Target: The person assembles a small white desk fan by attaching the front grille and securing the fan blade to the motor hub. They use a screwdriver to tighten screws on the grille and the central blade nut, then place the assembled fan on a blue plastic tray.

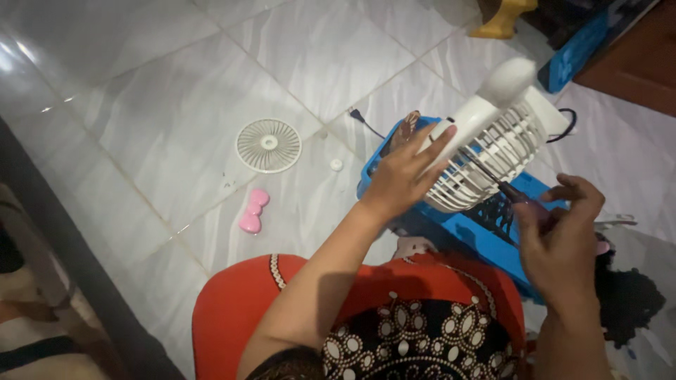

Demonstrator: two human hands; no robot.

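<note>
My left hand [403, 171] grips the side of a small white fan [493, 134], holding it tilted above a blue box [470, 229]. A dark-handled screwdriver [496, 181] is in my right hand [560, 229], and its tip pokes through the fan's rear grille. The fan's white handle points up to the right. On the tiles to the left lies the round white front grille [268, 145], apart from the fan. A small white cap [336, 165] rests near it.
A pink bow-shaped piece [252, 211] lies on the white marble floor [176, 91]. My red patterned garment [366, 324] fills the bottom. A black cable [366, 122] runs behind the box. A yellow object [501, 20] and another blue box [577, 49] sit at the top right.
</note>
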